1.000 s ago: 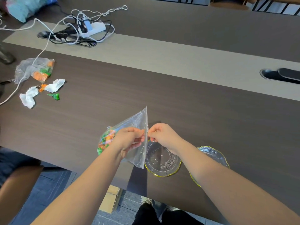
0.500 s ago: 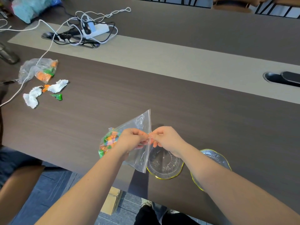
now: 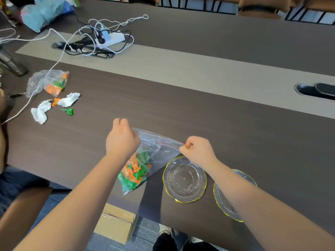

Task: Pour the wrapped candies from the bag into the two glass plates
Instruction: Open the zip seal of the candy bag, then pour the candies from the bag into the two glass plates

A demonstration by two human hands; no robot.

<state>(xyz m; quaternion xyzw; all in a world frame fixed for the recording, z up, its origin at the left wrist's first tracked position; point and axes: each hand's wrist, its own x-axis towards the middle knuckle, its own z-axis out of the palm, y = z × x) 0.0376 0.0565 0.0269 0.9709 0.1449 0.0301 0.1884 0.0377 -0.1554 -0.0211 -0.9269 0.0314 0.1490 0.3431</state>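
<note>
A clear zip bag [image 3: 155, 151] with orange and green wrapped candies [image 3: 135, 173] in its lower corner hangs above the table's near edge. My left hand [image 3: 122, 140] pinches one end of its red-lined top. The other end is pinched by my right hand [image 3: 196, 150], and the mouth is stretched between them. Two glass plates with yellow rims lie just right of the bag: the left plate [image 3: 184, 180] holds nothing, and the right plate [image 3: 226, 205] is partly hidden by my right forearm.
Far left lie a second bag of candies [image 3: 48, 83], crumpled white tissues [image 3: 40, 112] and loose wrappers [image 3: 68, 111]. A power strip with tangled cables [image 3: 101, 40] sits at the back. A cable slot [image 3: 315, 90] is at right. A cardboard box [image 3: 116, 225] stands on the floor.
My hands have pulled apart from the middle of the bag's top to its two ends. The bag has swung from upright to stretched sideways, candies hanging lower.
</note>
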